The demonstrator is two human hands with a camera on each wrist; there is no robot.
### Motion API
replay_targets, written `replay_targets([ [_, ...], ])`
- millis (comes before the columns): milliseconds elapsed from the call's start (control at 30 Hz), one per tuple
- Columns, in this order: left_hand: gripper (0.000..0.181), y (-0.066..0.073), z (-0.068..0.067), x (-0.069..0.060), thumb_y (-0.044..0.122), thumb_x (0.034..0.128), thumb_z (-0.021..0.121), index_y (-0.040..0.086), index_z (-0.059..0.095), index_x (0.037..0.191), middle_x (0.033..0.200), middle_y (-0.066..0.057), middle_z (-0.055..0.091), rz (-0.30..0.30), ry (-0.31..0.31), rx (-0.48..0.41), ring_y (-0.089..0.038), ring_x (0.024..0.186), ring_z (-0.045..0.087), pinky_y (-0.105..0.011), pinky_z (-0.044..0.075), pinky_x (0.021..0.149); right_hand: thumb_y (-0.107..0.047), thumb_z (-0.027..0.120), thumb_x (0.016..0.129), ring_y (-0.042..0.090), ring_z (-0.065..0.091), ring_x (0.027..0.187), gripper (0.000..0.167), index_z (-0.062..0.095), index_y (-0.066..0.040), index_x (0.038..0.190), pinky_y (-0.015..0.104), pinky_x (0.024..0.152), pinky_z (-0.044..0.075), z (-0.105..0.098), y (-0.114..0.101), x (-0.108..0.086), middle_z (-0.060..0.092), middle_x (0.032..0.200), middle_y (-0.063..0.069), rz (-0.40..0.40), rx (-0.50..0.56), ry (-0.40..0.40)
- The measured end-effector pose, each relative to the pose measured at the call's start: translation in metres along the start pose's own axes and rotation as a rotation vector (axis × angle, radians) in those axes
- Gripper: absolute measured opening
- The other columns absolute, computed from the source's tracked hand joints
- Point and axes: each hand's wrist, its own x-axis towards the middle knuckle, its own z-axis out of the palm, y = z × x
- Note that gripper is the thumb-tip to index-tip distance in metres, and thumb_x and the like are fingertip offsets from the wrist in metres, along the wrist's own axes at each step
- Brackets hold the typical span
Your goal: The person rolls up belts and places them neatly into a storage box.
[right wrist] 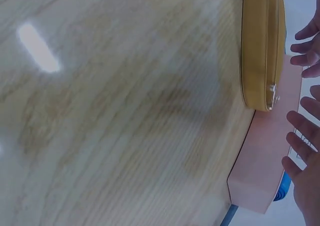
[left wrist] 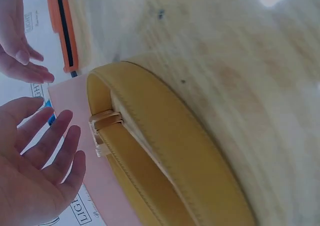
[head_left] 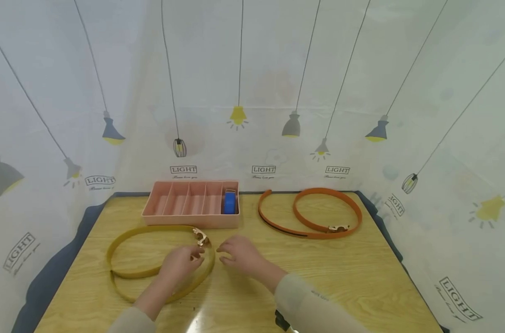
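A yellow belt (head_left: 127, 274) lies in a large loop on the table, its gold buckle (head_left: 200, 237) at the loop's upper right. My left hand (head_left: 180, 264) is over the right part of the loop, just below the buckle, fingers slightly bent. In the left wrist view that hand (left wrist: 42, 161) has relaxed, spread fingers beside the yellow belt (left wrist: 165, 131), holding nothing. To the right of the loop hovers my right hand (head_left: 244, 255), fingers loosely bent towards the left one. The right wrist view shows this hand (right wrist: 306, 161) empty, apart from the belt (right wrist: 256, 50).
Behind the yellow belt stands a pink divided tray (head_left: 190, 221), with a rolled blue belt (head_left: 229, 202) in its rightmost compartment. An orange belt (head_left: 356, 208) lies loosely looped at the back right. A dark object (head_left: 281, 321) shows beside my right sleeve.
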Motion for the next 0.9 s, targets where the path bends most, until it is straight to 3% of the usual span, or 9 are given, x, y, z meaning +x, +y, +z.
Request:
replay_targets([
  [133, 0.020, -0.009, 0.010, -0.012, 0.019, 0.0866, 0.072, 0.009, 0.072, 0.105, 0.091, -0.002, 0.071, 0.077, -0.031, 0.076, -0.024, 0.082, 0.066, -0.042, 0.054, 0.071, -0.029, 0.066, 0.091, 0.012, 0.059, 0.105, 0.023, 0.072, -0.018, 0.110, 0.027, 0.092, 0.045, 0.007, -0.010, 0.001, 0.067, 0.109, -0.005, -0.089, -0.060, -0.002],
  [300, 0.021, -0.019, 0.021, -0.023, 0.024, 0.0837, 0.075, 0.011, 0.073, 0.100, 0.089, -0.002, 0.071, 0.224, -0.080, 0.133, -0.022, 0.080, 0.066, -0.040, 0.054, 0.070, -0.025, 0.063, 0.091, 0.014, 0.057, 0.115, 0.026, 0.070, -0.015, 0.114, 0.028, 0.101, 0.041, 0.013, -0.022, 0.000, 0.066, 0.118, -0.004, -0.170, -0.097, -0.051],
  [433, 0.020, -0.025, 0.027, -0.030, 0.026, 0.0799, 0.078, 0.014, 0.070, 0.094, 0.081, 0.003, 0.068, 0.296, -0.090, 0.137, -0.016, 0.072, 0.063, -0.036, 0.052, 0.064, -0.023, 0.059, 0.094, 0.017, 0.052, 0.124, 0.029, 0.067, -0.013, 0.120, 0.029, 0.107, 0.035, 0.019, -0.028, -0.003, 0.063, 0.126, -0.002, -0.195, -0.069, -0.109],
  [533, 0.022, -0.028, 0.032, -0.035, 0.020, 0.0785, 0.078, 0.015, 0.067, 0.097, 0.084, 0.004, 0.067, 0.318, -0.077, 0.139, -0.016, 0.074, 0.063, -0.036, 0.052, 0.065, -0.023, 0.059, 0.095, 0.014, 0.053, 0.122, 0.031, 0.065, -0.013, 0.124, 0.026, 0.105, 0.036, 0.024, -0.030, -0.006, 0.062, 0.127, -0.001, -0.194, -0.035, -0.136],
  [633, 0.034, -0.031, 0.034, -0.039, 0.010, 0.0781, 0.077, 0.012, 0.066, 0.110, 0.097, -0.002, 0.070, 0.327, -0.046, 0.140, -0.021, 0.084, 0.066, -0.040, 0.054, 0.074, -0.023, 0.060, 0.096, 0.012, 0.055, 0.118, 0.034, 0.063, -0.012, 0.127, 0.024, 0.103, 0.038, 0.028, -0.029, -0.007, 0.061, 0.126, -0.001, -0.187, -0.014, -0.143],
  [767, 0.040, -0.032, 0.036, -0.042, 0.004, 0.0802, 0.074, 0.009, 0.061, 0.118, 0.099, -0.007, 0.071, 0.331, -0.011, 0.149, -0.023, 0.085, 0.067, -0.039, 0.055, 0.074, -0.022, 0.062, 0.095, 0.012, 0.057, 0.111, 0.030, 0.065, -0.012, 0.123, 0.023, 0.098, 0.042, 0.032, -0.026, -0.008, 0.062, 0.120, -0.001, -0.174, -0.021, -0.121],
  [900, 0.025, -0.034, 0.037, -0.042, 0.005, 0.0845, 0.070, 0.011, 0.065, 0.108, 0.096, -0.004, 0.071, 0.329, 0.017, 0.165, -0.020, 0.086, 0.067, -0.037, 0.054, 0.074, -0.019, 0.065, 0.093, 0.010, 0.058, 0.101, 0.021, 0.071, -0.014, 0.112, 0.021, 0.091, 0.045, 0.035, -0.022, -0.011, 0.063, 0.108, -0.002, -0.183, -0.061, -0.056],
])
